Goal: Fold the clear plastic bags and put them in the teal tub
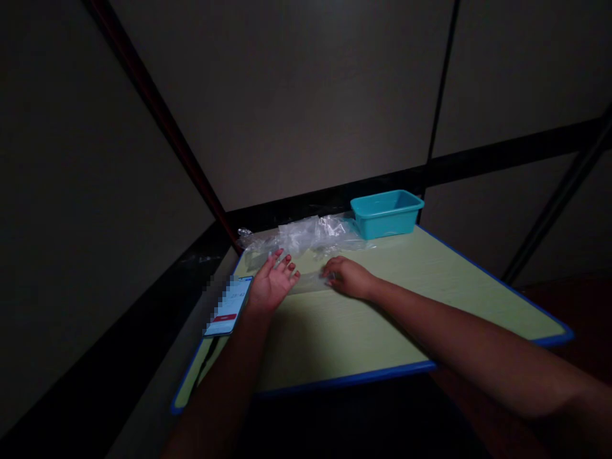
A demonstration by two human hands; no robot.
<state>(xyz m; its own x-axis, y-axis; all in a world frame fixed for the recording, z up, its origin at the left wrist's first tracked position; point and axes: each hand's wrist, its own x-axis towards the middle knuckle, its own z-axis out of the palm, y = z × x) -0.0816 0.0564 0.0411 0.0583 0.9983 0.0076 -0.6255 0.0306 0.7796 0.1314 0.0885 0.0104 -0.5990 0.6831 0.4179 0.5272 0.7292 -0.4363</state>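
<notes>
My left hand [273, 285] is palm up over the table, its fingers loosely spread and nothing gripped in them. To its right, my right hand [348, 276] rests low, palm down, with its fingers bent round the right end of a clear plastic bag [308, 284]. That bag lies flat between the two hands, and its left end comes close to my left fingers. Behind both hands is a pile of crumpled clear plastic bags [306, 234]. The fingertips of my right hand are partly in shadow.
A turquoise plastic basket [387, 223] stands at the far right of the pile. At the left edge lies a phone [229, 309] with a lit screen, a dark cord [206, 360] below it. The pale table [363, 338] has a blue rim; dark wall panels stand behind.
</notes>
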